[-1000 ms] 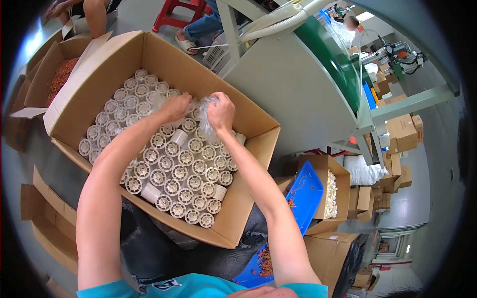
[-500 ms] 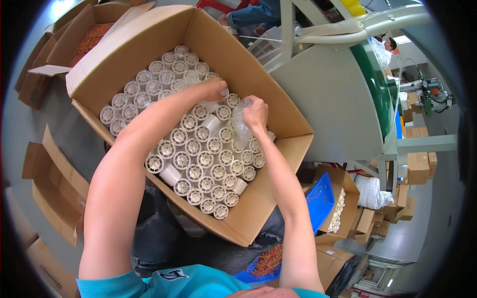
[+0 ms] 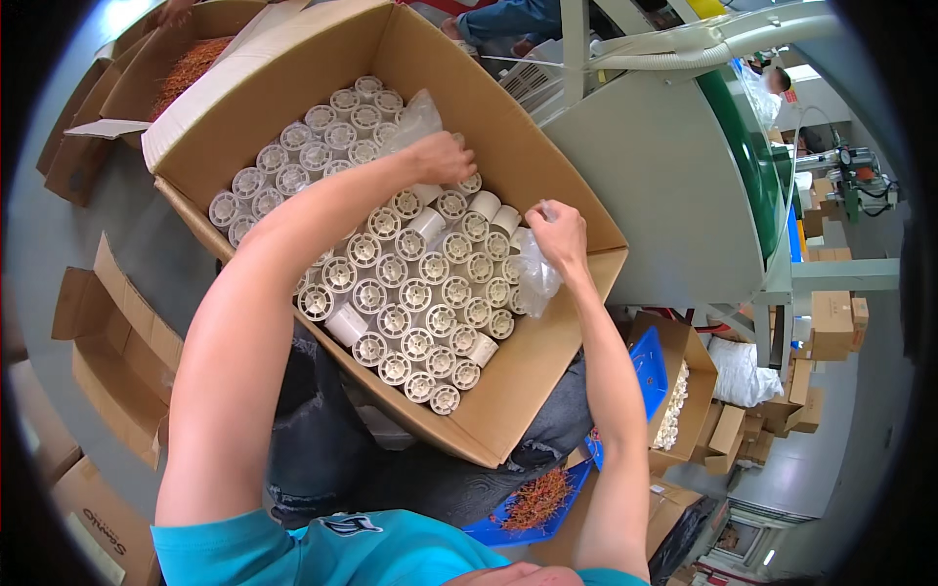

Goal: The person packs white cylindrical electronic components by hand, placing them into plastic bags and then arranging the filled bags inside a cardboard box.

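A large cardboard box [image 3: 293, 88] stands tilted before me, filled with rows of white round plastic spools [image 3: 415, 293]; a few lie on their sides. My left hand [image 3: 440, 158] is closed over the far part of the box, at a clear plastic bag [image 3: 418, 119] that bunches up behind its wrist. Near the box's right wall, my right hand [image 3: 559, 234] pinches clear crumpled plastic [image 3: 537, 278], which hangs below the fingers. Clear film also seems to cover the spools at the left. The left fingertips are partly hidden.
Open cartons [image 3: 117, 337] stand on the floor at left, one holding small orange-red parts [image 3: 191, 73]. A grey machine panel [image 3: 655, 195] stands right of the box. Blue trays [image 3: 645, 376] and a carton of white pieces [image 3: 672, 410] lie lower right. Another person's leg [image 3: 508, 20] shows at the top.
My hands have moved apart. The right hand has shifted right with its plastic, uncovering spools on their sides. Film now stands up behind my left hand. The box sits slightly differently in view.
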The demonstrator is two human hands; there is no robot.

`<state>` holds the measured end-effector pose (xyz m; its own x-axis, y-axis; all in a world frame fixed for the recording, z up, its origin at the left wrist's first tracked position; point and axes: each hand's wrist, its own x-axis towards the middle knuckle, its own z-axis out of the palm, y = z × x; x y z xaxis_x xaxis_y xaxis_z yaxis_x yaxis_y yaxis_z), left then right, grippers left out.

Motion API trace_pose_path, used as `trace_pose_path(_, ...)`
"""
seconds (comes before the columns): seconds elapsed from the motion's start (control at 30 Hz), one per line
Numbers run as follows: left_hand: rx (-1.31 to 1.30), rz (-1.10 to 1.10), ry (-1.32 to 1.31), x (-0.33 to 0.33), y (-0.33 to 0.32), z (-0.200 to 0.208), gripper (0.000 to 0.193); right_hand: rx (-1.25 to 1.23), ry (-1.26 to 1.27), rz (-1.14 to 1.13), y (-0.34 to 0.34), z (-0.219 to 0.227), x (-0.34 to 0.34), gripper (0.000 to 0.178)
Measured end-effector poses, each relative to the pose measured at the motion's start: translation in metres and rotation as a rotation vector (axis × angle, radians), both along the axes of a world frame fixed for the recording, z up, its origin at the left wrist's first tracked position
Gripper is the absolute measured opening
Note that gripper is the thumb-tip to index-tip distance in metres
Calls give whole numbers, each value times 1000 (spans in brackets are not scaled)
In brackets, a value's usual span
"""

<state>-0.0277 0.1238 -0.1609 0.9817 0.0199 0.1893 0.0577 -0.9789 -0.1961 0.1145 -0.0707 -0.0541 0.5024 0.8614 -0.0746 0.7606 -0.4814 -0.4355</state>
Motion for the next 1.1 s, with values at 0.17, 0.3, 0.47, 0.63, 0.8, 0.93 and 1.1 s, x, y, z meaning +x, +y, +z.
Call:
trace_pose_path(0.17, -242, 184, -206, 2, -3, 10, 15, 38, 54, -47, 0, 16, 9, 26)
trace_pose_path(0.3, -370, 301, 9, 13, -7, 34, 19, 123, 29, -9, -4, 10, 8, 30)
trace_pose_path(0.47, -362, 215, -452, 2, 4, 42, 18, 112, 64, -31, 8, 19, -15, 34)
trace_pose_path(0.63, -449, 360, -448, -41, 52, 70, 26, 105, 107, 84, 19, -1, -14, 31)
trace_pose_path(0.8, -405, 502, 22, -91, 55, 28, 27, 33, -21, 345, 64, -47, -32, 32)
trace_pose_path(0.93, -352, 394, 168, -94, 48, 4, 30, 32, -215, 454, 101, -90, -46, 44)
trace_pose_path(1.1, -545, 313, 97, -74, 35, -6, 26, -146, -285, 442, 129, -90, -41, 43)
